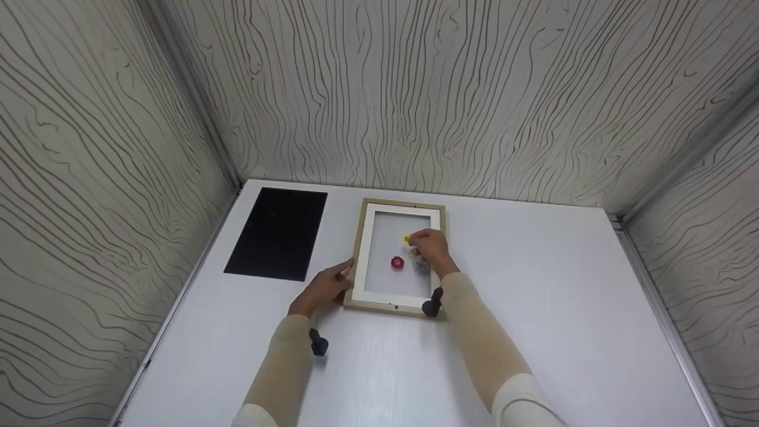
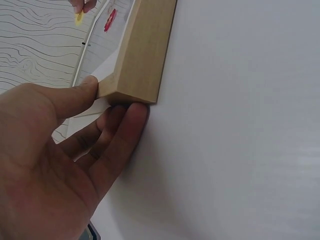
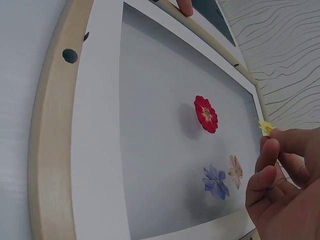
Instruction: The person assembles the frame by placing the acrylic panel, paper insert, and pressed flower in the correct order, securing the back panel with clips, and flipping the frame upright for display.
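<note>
A light wooden picture frame [image 1: 379,305] with a white mat lies on the white table. My left hand [image 1: 323,287] grips its left side near the lower corner, thumb on top and fingers against the outer edge. Over the frame's pane, my right hand [image 1: 431,248] pinches a small yellow flower [image 3: 266,127] between thumb and forefinger. A flat red flower [image 3: 206,115] sits around the middle of the pane. Below the right hand in the right wrist view are a blue flower [image 3: 216,182] and a pale pink flower [image 3: 235,171], side by side; in the head view that hand partly hides them.
Left of the frame, a black rectangular sheet [image 1: 276,234] lies flat on the table [image 1: 533,296]. Walls with a wood-grain pattern [image 1: 385,89] rise behind the table and on both sides. Each wrist carries a small black device [image 1: 319,344].
</note>
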`<state>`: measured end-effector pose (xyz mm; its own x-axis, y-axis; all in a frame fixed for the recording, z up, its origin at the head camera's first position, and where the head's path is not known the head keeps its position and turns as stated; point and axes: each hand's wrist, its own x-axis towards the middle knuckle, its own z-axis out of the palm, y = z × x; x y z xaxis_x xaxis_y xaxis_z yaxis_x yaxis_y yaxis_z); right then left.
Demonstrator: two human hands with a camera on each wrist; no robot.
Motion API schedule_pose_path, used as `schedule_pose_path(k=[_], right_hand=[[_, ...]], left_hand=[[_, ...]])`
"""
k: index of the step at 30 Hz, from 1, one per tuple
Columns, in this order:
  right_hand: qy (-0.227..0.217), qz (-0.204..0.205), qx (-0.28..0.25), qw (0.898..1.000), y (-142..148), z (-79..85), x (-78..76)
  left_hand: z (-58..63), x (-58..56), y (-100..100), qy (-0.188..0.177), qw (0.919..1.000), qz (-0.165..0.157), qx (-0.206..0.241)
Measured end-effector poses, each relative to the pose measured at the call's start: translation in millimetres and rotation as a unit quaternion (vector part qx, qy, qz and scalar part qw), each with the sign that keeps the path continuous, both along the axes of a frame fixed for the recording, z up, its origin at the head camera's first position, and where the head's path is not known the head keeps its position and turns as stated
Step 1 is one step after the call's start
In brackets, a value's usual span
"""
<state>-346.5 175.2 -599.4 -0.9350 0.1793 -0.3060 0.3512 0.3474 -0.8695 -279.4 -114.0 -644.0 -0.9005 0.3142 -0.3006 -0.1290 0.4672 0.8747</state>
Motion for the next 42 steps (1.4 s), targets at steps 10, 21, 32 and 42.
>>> schedule_pose_path(k=[10, 21, 32, 42], right_hand=[[-0.015, -0.004, 0.030, 0.999, -11.5, -5.6, 3.5], [-0.010, 0.013, 0.059, 0.998, -15.1, -10.5, 5.0], [-0.004, 0.027, 0.077, 0.997, -18.1, -16.5, -0.1], [0.027, 0.031, 0.095, 0.995, -16.1, -15.4, 5.3]], left_hand=[[3.5, 2.4, 1.4, 0.007, 0.9998, 0.004, -0.019], [0.1, -1.0, 0.7, 0.021, 0.9985, 0.002, -0.051], [2.6, -1.9, 0.5, 0.032, 0.9981, -0.002, -0.053], [0.7, -1.7, 1.2, 0.025, 0.9983, 0.004, -0.053]])
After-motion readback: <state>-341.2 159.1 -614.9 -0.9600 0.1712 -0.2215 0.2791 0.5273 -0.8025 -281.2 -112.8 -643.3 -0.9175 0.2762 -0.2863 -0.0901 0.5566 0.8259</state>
